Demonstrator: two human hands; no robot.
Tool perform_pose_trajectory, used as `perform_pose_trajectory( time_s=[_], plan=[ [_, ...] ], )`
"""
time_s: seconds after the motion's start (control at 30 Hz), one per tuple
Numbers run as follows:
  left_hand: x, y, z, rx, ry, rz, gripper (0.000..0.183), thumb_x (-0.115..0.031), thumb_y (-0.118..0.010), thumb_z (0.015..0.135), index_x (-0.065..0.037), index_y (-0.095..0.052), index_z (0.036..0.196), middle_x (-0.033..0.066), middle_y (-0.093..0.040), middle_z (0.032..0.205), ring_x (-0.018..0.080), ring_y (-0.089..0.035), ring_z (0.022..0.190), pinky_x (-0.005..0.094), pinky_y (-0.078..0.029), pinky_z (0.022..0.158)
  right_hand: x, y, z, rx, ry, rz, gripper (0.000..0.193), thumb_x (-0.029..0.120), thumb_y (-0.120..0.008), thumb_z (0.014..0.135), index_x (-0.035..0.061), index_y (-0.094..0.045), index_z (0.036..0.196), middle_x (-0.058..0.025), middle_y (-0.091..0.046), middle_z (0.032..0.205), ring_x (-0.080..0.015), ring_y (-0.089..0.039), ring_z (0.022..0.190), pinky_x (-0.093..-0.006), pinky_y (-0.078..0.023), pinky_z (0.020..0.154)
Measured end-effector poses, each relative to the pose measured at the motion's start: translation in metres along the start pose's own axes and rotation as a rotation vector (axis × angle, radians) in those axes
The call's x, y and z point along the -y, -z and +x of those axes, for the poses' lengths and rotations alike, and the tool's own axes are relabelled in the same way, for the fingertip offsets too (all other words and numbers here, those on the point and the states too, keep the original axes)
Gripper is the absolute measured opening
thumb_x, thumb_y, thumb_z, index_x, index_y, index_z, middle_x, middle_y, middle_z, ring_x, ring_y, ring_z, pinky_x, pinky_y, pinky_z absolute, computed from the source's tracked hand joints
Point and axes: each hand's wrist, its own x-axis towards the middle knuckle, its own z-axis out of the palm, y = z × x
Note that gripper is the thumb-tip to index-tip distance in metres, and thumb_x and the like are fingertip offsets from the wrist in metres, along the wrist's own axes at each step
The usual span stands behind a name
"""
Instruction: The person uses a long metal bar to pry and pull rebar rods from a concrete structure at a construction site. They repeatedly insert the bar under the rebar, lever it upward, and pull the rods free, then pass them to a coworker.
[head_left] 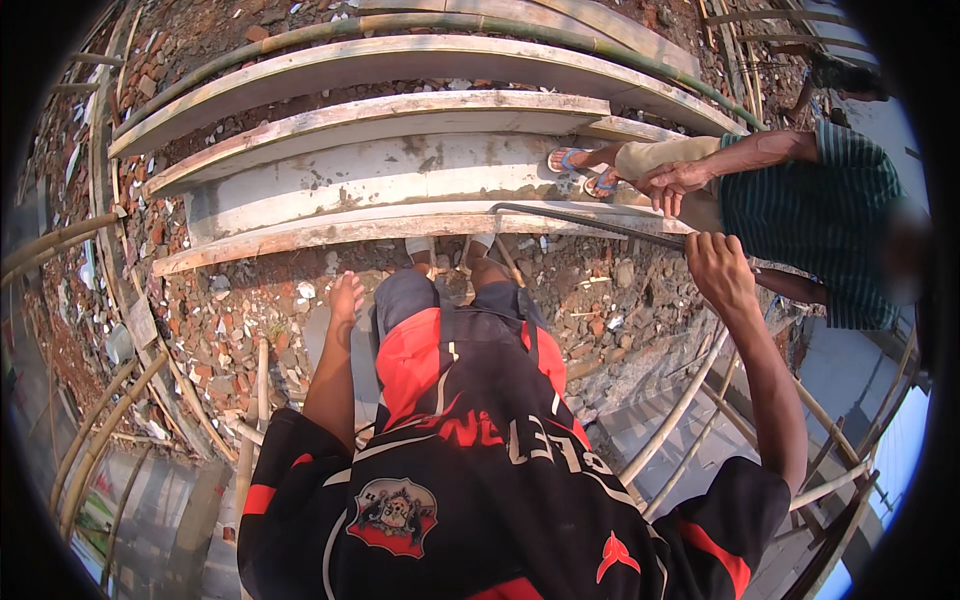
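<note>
My right hand [722,272] is closed around one end of a long dark metal bar [590,221]. The bar reaches leftward, and its bent tip lies by the top edge of the nearest wooden board [400,226]. Hanging free beside my left thigh, my left hand [347,297] has its fingers loosely apart and holds nothing. A co-worker in a striped green shirt [800,215] stands at the right, in sandals, inside the trough between the boards. One hand of the co-worker [676,185] is just above the bar; I cannot tell whether it touches anything.
Several long boards run across in front of me, with a pale, stained trough floor [350,185] between two of them. Beyond lies a bamboo pole [480,22]. Broken brick and rubble [250,330] cover the ground. Bamboo poles [680,410] stand slanting at the lower right, others [105,430] at the left.
</note>
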Motion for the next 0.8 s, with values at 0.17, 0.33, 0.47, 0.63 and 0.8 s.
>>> perform_pose_trajectory(
  time_s=[0.17,0.33,0.47,0.63,0.8],
  plan=[
    [-0.059,-0.101,-0.022,0.156,-0.093,0.024,0.044,-0.038,-0.045,0.097,-0.01,-0.048,0.131,0.0071,-0.055,0.128,0.017,-0.057,0.104,0.0332,-0.044,0.084,-0.01,0.013,0.052,-0.135,0.244,-0.183,0.009,0.017,-0.055,0.075,0.0122,-0.051,0.07,0.0008,-0.045,0.065,-0.0115,-0.047,0.061,-0.0268,-0.033,0.061],
    [-0.06,-0.146,-0.054,0.211,-0.181,0.039,0.041,-0.036,-0.049,0.095,-0.009,-0.052,0.127,0.007,-0.061,0.119,0.0158,-0.059,0.095,0.029,-0.045,0.075,-0.025,0.021,0.136,-0.318,0.415,-0.238,0.014,0.022,-0.056,0.073,0.0139,-0.053,0.062,0.0032,-0.045,0.055,-0.0111,-0.047,0.055,-0.0262,-0.03,0.064],
    [-0.049,-0.154,-0.069,0.221,-0.223,0.108,0.04,-0.036,-0.047,0.096,-0.009,-0.053,0.125,0.0068,-0.06,0.121,0.0148,-0.059,0.098,0.0289,-0.045,0.077,-0.03,0.016,0.159,-0.286,0.464,-0.212,0.017,0.023,-0.056,0.073,0.0155,-0.054,0.058,0.0048,-0.048,0.051,-0.0107,-0.046,0.049,-0.0265,-0.03,0.061],
    [-0.03,-0.132,-0.075,0.122,-0.209,-0.027,0.037,-0.035,-0.047,0.097,-0.011,-0.054,0.124,0.0052,-0.06,0.12,0.0138,-0.059,0.096,0.0304,-0.046,0.079,-0.037,0.018,0.17,-0.207,0.513,-0.163,0.021,0.024,-0.057,0.073,0.0136,-0.054,0.055,0.0021,-0.049,0.051,-0.0125,-0.051,0.051,-0.0279,-0.033,0.059],
    [-0.021,-0.122,-0.073,0.039,-0.188,-0.082,0.038,-0.036,-0.05,0.095,-0.011,-0.054,0.123,0.0059,-0.06,0.119,0.0141,-0.058,0.094,0.0324,-0.045,0.077,-0.057,-0.01,0.161,-0.134,0.318,0.115,0.027,0.036,-0.068,0.07,0.0148,-0.064,0.053,-0.0012,-0.058,0.052,-0.0184,-0.058,0.051,-0.0307,-0.039,0.052]
  ],
)
